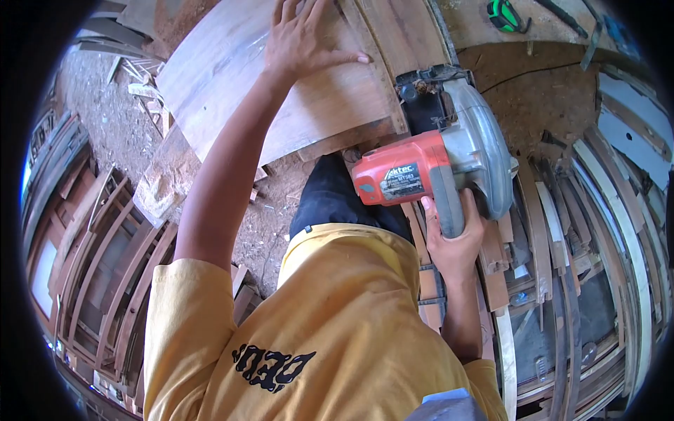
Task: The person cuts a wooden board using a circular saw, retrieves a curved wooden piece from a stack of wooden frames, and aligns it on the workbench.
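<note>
A red and grey circular saw (407, 174) sits at the near right end of a wooden board (232, 67). Wrapped round its rear handle is my right hand (458, 242). The silver blade guard (484, 151) faces right, and the black base plate (425, 105) reaches forward over the wood; the blade itself is hidden. My left hand (302, 42) lies flat on the board with its thumb stretched to the right, fingertips cut off by the top edge of the view. Beside the thumb, a narrow wooden strip (375, 67) runs along the board.
A green and black tape measure (505, 15) lies on a wooden surface at the top right, near a dark bar (562, 17). Stacked timber strips (540, 238) fill the right side, and more wood pieces (105, 252) lean at the left. A thin cable (540, 72) crosses the dirt floor.
</note>
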`<state>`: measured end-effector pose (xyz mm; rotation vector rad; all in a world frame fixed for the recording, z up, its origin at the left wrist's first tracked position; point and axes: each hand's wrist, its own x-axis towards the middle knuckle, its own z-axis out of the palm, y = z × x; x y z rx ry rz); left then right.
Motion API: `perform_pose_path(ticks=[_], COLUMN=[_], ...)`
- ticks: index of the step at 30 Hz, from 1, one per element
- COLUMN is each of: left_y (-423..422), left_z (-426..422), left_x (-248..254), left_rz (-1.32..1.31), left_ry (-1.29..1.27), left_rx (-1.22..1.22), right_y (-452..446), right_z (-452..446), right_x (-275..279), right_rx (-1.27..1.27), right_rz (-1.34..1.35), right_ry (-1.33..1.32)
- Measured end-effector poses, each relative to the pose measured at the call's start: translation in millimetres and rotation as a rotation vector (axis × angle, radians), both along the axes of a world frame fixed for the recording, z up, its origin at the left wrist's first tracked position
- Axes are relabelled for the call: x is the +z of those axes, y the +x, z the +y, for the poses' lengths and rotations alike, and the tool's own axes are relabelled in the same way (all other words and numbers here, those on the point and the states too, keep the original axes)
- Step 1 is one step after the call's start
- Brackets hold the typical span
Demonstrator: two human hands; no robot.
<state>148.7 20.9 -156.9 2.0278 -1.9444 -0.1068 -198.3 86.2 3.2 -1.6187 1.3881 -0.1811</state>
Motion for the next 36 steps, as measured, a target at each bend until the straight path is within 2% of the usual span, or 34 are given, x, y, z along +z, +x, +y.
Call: perform_pose_path(ticks=[6,12,15,19,24,30,33,36], left_y=[-0.7,-2.0,-5.6,-5.1,-3.4,6.8,5.6,6.5], left_z=[0.1,0.1,0.1,1.6,-0.5,-1.8,-3.0,-2.8], left_x=[1.9,4.8,5.7,5.0,1.7,0.6,2.0,0.2], left_rz=[0.007,0.013,0.005,-0.001,-0.008,-0.013,-0.031,-0.026], left_ry=[0.010,0.025,0.035,0.024,0.011,0.044,0.056,0.031], left_rx=[0.005,0.008,0.012,0.013,-0.008,0.003,-0.009,-0.031], right_y=[1.7,8.9,3.7,2.8,8.3,-22.0,-40.8,-48.5], right_z=[-7.7,-7.2,-9.1,-9.1,-8.2,27.5,44.7,45.1], right_x=[0.5,-0.4,-3.3,-5.5,-1.5,3.1,-1.7,-4.2], right_rx=[0.075,-0.004,0.034,0.085,-0.025,0.008,-0.061,0.017], right_rz=[0.016,-0.063,-0.070,0.002,-0.091,0.059,0.001,0.023], right_ry=[-0.031,-0.062,-0.069,-0.071,-0.078,-0.138,-0.030,-0.102])
